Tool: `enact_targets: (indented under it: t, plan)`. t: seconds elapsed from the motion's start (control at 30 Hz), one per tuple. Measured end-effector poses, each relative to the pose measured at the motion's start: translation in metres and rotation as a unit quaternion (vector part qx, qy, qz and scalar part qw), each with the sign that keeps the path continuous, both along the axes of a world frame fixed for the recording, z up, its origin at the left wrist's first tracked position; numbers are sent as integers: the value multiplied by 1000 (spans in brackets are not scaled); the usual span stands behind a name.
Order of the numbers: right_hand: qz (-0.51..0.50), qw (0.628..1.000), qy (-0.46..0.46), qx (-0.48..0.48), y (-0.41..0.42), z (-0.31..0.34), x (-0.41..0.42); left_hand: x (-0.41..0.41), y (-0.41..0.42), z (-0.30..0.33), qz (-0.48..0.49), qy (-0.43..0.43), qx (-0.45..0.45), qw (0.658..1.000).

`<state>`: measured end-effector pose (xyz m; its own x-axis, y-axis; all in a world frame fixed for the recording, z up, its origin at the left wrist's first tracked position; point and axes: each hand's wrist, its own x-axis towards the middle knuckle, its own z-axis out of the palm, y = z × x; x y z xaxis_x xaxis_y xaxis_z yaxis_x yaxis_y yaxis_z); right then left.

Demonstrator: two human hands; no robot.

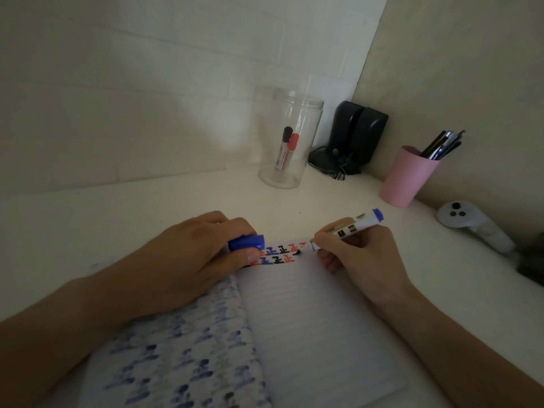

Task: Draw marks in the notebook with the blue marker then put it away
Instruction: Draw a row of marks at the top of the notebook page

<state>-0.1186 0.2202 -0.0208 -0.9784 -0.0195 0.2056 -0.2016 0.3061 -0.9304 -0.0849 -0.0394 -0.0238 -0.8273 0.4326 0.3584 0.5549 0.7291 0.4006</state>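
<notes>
An open lined notebook lies on the white desk, with rows of blue, black and red marks along the top of its right page. My right hand grips the uncapped blue marker, its tip touching the page at the end of the top row. My left hand rests on the left page and pinches the marker's blue cap. A clear plastic jar at the back of the desk holds a black and a red marker.
A pink cup with several pens stands at the right. Black speakers with cables sit in the corner. A white game controller lies near the right edge, and a dark object beside it. Walls close the back and right.
</notes>
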Motion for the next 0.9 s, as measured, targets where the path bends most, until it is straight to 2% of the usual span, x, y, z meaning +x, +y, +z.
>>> enact_targets:
  t: [0.23, 0.53, 0.73, 0.9]
  plan:
    - [6, 1000, 4, 17, 0, 0, 0, 0, 0, -1, 2, 1, -1, 1000]
    - [-3, 1000, -1, -8, 1, -2, -2, 1, -1, -1, 7, 0, -3, 1000]
    - [38, 999, 14, -6, 0, -1, 0, 1, -1, -1, 7, 3, -6, 1000]
    - [32, 999, 13, -2, 1, -1, -1, 1, -1, 0, 6, -1, -4, 1000]
